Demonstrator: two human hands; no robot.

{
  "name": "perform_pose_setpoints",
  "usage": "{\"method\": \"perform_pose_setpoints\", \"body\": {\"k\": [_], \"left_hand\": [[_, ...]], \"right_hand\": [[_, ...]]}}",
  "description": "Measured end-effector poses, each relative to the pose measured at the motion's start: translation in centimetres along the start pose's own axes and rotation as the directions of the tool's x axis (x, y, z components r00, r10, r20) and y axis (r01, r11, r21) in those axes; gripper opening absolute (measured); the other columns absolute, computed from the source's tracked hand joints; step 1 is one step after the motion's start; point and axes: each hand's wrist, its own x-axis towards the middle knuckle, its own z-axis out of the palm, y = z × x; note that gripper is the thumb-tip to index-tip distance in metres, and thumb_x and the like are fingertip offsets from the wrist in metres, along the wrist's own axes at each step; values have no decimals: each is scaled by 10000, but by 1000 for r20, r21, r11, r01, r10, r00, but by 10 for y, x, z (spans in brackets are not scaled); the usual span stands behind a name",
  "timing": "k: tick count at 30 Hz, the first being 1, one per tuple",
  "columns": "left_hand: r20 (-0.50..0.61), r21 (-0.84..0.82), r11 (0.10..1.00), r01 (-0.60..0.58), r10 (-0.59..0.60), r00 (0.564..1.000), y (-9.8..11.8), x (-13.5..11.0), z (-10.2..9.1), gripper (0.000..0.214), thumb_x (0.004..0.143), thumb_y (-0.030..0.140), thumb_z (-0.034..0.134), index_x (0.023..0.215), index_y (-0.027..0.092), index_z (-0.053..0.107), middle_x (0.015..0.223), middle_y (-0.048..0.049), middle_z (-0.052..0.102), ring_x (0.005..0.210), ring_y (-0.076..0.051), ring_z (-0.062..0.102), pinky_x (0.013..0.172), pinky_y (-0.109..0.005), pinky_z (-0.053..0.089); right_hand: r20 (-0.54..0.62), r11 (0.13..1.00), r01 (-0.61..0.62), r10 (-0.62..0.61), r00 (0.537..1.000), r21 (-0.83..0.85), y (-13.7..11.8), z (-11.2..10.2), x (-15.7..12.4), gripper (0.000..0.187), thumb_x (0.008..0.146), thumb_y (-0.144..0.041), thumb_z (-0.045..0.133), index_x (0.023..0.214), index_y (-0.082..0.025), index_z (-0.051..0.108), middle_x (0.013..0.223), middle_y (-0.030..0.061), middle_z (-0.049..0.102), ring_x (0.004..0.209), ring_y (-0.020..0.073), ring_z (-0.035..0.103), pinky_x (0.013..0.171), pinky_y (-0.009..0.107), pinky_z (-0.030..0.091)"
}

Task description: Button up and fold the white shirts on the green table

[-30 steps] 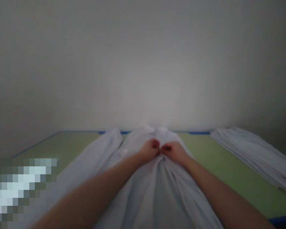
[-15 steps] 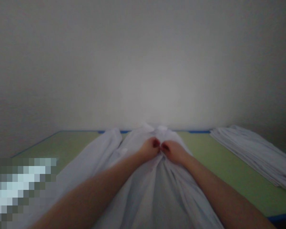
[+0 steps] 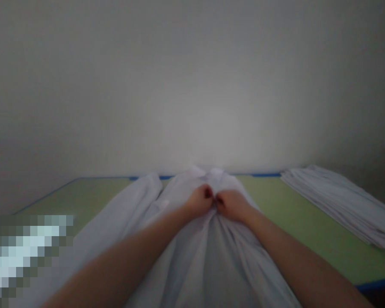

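A white garment (image 3: 224, 252), apparently a shirt or coat, lies spread lengthwise in front of me. Pointed collar-like flaps show at its far end, and a long sleeve-like part (image 3: 115, 209) stretches along its left side. My left hand (image 3: 201, 200) is closed in a pinch on the cloth at the garment's middle. Right beside it, my right hand (image 3: 232, 205) pinches the same spot, the two hands nearly touching. Folds fan out from there toward me. Whatever small part the fingertips hold is hidden and blurred.
A green table (image 3: 282, 205) with blue edging carries the garment. At the right lies a stack of folded white cloth (image 3: 340, 201). A pale wall (image 3: 192, 85) rises behind the far edge. The lower left corner is pixelated.
The view has shifted very slightly. Both hands keep their pinch on the garment at the same place, with no clear movement.
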Motion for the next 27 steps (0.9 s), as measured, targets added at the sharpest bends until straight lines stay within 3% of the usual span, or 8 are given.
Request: {"method": "perform_pose_setpoints", "body": {"k": [3, 6, 10, 14, 16, 19, 21, 27], "left_hand": [[70, -175, 969, 173, -163, 984, 4, 1, -2, 159, 607, 91, 574, 686, 175, 464, 553, 46, 515, 528, -92, 506, 500, -198, 373], [183, -357, 873, 332, -283, 941, 12, -1, -4, 155, 629, 93, 557, 714, 178, 458, 507, 48, 509, 470, -98, 511, 458, -200, 384], [277, -390, 836, 387, -294, 915, 15, -2, -10, 98, 664, 162, 557, 740, 167, 495, 535, 20, 557, 481, -111, 540, 457, -211, 406], [399, -149, 967, 208, -134, 907, 15, -3, -24, 78, 641, 201, 573, 690, 146, 598, 577, -7, 608, 510, -112, 552, 491, -212, 404], [520, 33, 996, 86, -90, 849, 21, -5, -34, 96, 615, 196, 578, 660, 152, 650, 546, -1, 610, 492, -110, 541, 496, -211, 393], [665, 253, 967, -26, -154, 731, 35, -11, -45, 126, 572, 192, 603, 657, 181, 696, 511, 13, 614, 460, -119, 530, 494, -222, 388], [711, 336, 937, -93, -188, 677, 44, -14, -49, 114, 545, 192, 633, 633, 194, 705, 511, 16, 624, 446, -124, 522, 497, -232, 390], [730, 367, 909, -198, -149, 667, 51, -19, -53, 132, 495, 220, 710, 627, 210, 706, 513, 20, 627, 447, -115, 516, 491, -216, 379]], "right_hand": [[-25, 1000, 6, -6, 1000, -29, -2, -5, -1, 292, 852, -351, 426, 802, -167, 647, 818, 73, 660, 743, 170, 572, 617, 256, 298], [-45, 999, 14, -16, 999, -47, -4, -8, -2, 289, 850, -345, 432, 797, -162, 650, 819, 78, 659, 742, 169, 566, 630, 255, 303], [-64, 1000, -4, 3, 998, -14, -2, -8, -1, 285, 862, -336, 424, 811, -170, 650, 835, 74, 660, 760, 165, 563, 641, 255, 306], [-68, 995, -85, 88, 994, 57, 4, -3, 1, 290, 874, -327, 403, 831, -178, 648, 867, 69, 662, 773, 165, 565, 637, 261, 300], [-62, 991, -104, 109, 992, 88, 6, 1, 2, 295, 876, -330, 397, 838, -181, 650, 876, 70, 663, 785, 169, 564, 647, 263, 302], [-56, 987, -109, 116, 992, 120, 9, 6, 4, 299, 877, -337, 396, 850, -186, 653, 888, 72, 665, 807, 173, 563, 669, 261, 309], [-41, 985, -110, 117, 992, 135, 10, 9, 5, 289, 869, -339, 413, 845, -184, 655, 888, 74, 665, 814, 172, 563, 677, 257, 315], [18, 974, -73, 71, 997, 213, 17, -7, 1, 228, 811, -346, 505, 818, -175, 656, 782, 46, 662, 687, 131, 541, 599, 230, 318]]}}
